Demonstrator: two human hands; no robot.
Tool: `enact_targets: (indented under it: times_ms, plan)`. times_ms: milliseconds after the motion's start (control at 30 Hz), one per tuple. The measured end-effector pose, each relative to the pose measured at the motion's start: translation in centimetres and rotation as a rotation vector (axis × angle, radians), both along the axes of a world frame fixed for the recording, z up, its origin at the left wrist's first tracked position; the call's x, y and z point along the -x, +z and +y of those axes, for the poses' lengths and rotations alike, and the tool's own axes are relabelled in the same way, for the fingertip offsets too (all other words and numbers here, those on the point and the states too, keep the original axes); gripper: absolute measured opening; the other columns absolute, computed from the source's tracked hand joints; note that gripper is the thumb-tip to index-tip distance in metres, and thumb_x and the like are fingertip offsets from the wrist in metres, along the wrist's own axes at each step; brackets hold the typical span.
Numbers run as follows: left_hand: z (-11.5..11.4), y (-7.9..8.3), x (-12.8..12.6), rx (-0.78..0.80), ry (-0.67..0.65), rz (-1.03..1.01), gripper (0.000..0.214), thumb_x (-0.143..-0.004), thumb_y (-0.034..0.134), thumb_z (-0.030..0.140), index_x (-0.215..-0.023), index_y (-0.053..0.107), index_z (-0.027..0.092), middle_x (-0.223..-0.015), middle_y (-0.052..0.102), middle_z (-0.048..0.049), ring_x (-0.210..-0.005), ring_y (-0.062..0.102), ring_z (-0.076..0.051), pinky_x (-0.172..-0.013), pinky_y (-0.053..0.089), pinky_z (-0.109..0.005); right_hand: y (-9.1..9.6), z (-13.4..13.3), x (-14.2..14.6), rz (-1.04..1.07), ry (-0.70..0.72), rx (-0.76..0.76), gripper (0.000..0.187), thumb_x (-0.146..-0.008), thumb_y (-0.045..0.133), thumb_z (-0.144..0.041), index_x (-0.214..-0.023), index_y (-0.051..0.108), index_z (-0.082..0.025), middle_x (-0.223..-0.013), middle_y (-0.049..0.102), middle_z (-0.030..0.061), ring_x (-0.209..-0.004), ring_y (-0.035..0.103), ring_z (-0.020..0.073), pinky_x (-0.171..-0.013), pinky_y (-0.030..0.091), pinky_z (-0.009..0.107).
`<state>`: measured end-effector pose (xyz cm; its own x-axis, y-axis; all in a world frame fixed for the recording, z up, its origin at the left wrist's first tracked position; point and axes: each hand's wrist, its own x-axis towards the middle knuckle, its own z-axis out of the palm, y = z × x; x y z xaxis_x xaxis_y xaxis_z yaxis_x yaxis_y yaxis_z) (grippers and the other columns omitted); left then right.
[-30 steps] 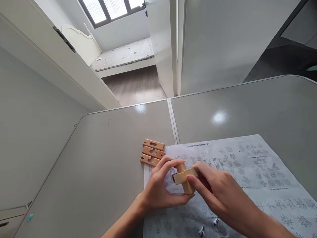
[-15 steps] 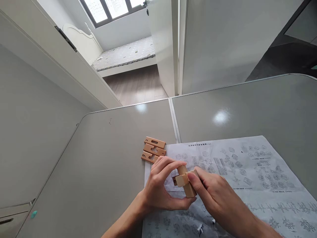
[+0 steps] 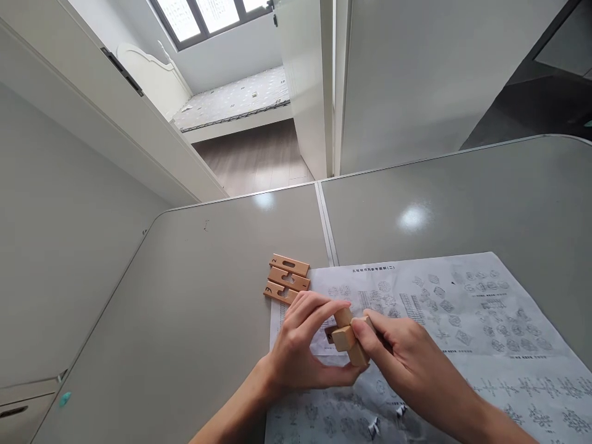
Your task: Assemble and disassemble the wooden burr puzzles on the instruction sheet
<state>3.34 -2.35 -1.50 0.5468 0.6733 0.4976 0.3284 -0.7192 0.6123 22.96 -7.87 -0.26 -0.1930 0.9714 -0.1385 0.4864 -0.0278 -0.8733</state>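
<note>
A small cross of interlocked pale wooden blocks (image 3: pixel 348 338) is held just above a printed instruction sheet (image 3: pixel 444 308). My left hand (image 3: pixel 300 351) curls round it from the left, thumb below and fingers over the top. My right hand (image 3: pixel 402 357) pinches the same piece from the right with thumb and fingertips. Three flat notched wooden puzzle pieces (image 3: pixel 287 280), marked with numbers, lie side by side on the table just beyond my left hand.
The grey table (image 3: pixel 185 320) has a seam down its middle (image 3: pixel 326 228) and a rounded far-left corner. White partition walls stand beyond it. Past them are a wooden floor and a bed under a window.
The wooden cross has been turned slightly between my fingers and both hands shifted a little. The three flat pieces have not moved.
</note>
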Motion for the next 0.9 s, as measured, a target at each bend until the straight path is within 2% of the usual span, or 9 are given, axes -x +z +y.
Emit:
enact_targets:
  times_ms: [200, 367, 500, 633, 733, 900]
  plan:
    - [0.2, -0.2, 0.0, -0.115, 0.007, 0.062, 0.064, -0.076, 0.078, 0.026, -0.137, 0.057, 0.021, -0.103, 0.076, -0.0071, -0.087, 0.072, -0.024, -0.085, 0.055, -0.041, -0.4, 0.2, 0.4, 0.071, -0.078, 0.077, 0.058, -0.11, 0.032, -0.064, -0.068, 0.036, -0.024, -0.057, 0.046, -0.0031, -0.053, 0.039, 0.0142, -0.05, 0.033, 0.026]
    - [0.1, -0.3, 0.0, -0.183, 0.046, 0.08, 0.057, -0.079, 0.077, 0.024, -0.134, 0.06, 0.019, -0.103, 0.079, -0.0076, -0.089, 0.075, -0.024, -0.09, 0.055, -0.043, -0.4, 0.5, 0.5, 0.134, -0.096, 0.238, 0.063, -0.106, 0.031, -0.072, -0.071, 0.05, -0.022, -0.068, 0.054, 0.0013, -0.064, 0.048, 0.0173, -0.056, 0.039, 0.027]
    - [-0.2, -0.3, -0.1, -0.272, 0.076, 0.096, 0.054, -0.079, 0.08, 0.022, -0.131, 0.063, 0.015, -0.106, 0.081, -0.0091, -0.091, 0.077, -0.023, -0.096, 0.055, -0.043, 0.3, 1.1, 0.5, 0.201, -0.092, 0.304, 0.065, -0.103, 0.033, -0.073, -0.072, 0.057, -0.021, -0.073, 0.06, 0.0038, -0.068, 0.051, 0.0195, -0.061, 0.043, 0.029]
    - [-0.3, -0.1, -0.2, -0.377, 0.098, 0.122, 0.049, -0.08, 0.079, 0.019, -0.127, 0.066, 0.015, -0.107, 0.082, -0.0081, -0.093, 0.077, -0.023, -0.099, 0.055, -0.043, 0.9, 1.6, 0.3, 0.283, -0.069, 0.389, 0.065, -0.103, 0.036, -0.072, -0.07, 0.061, -0.022, -0.067, 0.057, 0.0023, -0.067, 0.053, 0.0196, -0.062, 0.045, 0.029]
    - [-0.3, 0.1, -0.4, -0.341, 0.122, 0.055, 0.052, -0.077, 0.079, 0.019, -0.127, 0.066, 0.016, -0.105, 0.081, -0.0073, -0.091, 0.076, -0.022, -0.094, 0.057, -0.041, 1.1, 1.7, -0.1, 0.239, -0.044, 0.357, 0.062, -0.105, 0.036, -0.07, -0.072, 0.057, -0.022, -0.069, 0.058, 0.0018, -0.068, 0.054, 0.0193, -0.062, 0.043, 0.029]
    - [-0.2, 0.3, -0.4, -0.17, 0.091, -0.017, 0.063, -0.07, 0.081, 0.024, -0.13, 0.064, 0.015, -0.096, 0.073, -0.006, -0.085, 0.071, -0.022, -0.083, 0.058, -0.04, 1.1, 1.6, -0.9, 0.033, 0.019, 0.149, 0.057, -0.107, 0.033, -0.07, -0.075, 0.046, -0.024, -0.069, 0.059, 0.0005, -0.06, 0.049, 0.0172, -0.058, 0.035, 0.029]
